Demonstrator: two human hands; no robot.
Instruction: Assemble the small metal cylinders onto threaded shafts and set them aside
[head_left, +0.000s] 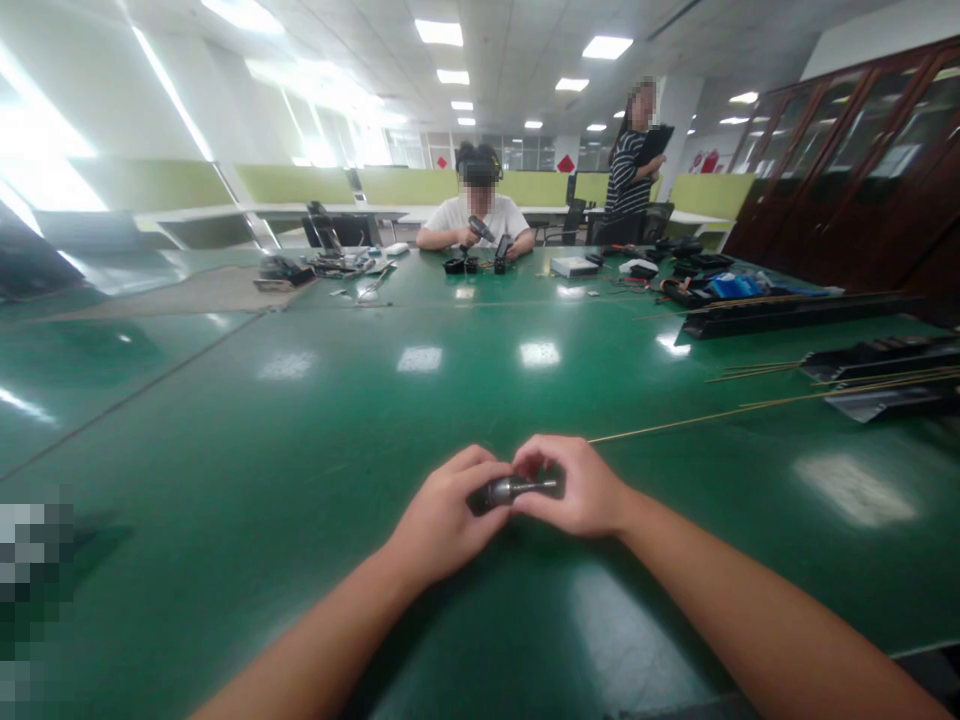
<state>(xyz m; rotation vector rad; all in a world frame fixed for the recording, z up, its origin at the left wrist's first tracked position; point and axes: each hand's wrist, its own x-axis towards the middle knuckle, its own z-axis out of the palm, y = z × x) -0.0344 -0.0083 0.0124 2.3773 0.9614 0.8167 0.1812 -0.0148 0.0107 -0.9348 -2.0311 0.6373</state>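
Just above the green table, near the middle of the head view, I hold a dark metal cylinder (501, 491) with a slim shaft pointing right. It looks like a drill chuck with a bit, but its left end is hidden in my palm. My left hand (450, 510) is wrapped round the cylinder's body. On the other side, my right hand (581, 487) curls round the shaft end, thumb below and fingers above, touching near the front collar. The fingertips of both hands nearly meet.
Thin brass-coloured rods (675, 424) and dark metal channels (885, 395) lie to the right. Tools and a blue bundle (739, 286) are at the far right. Opposite, a seated person (480, 215) holds a power drill (481, 229). Another person stands behind.
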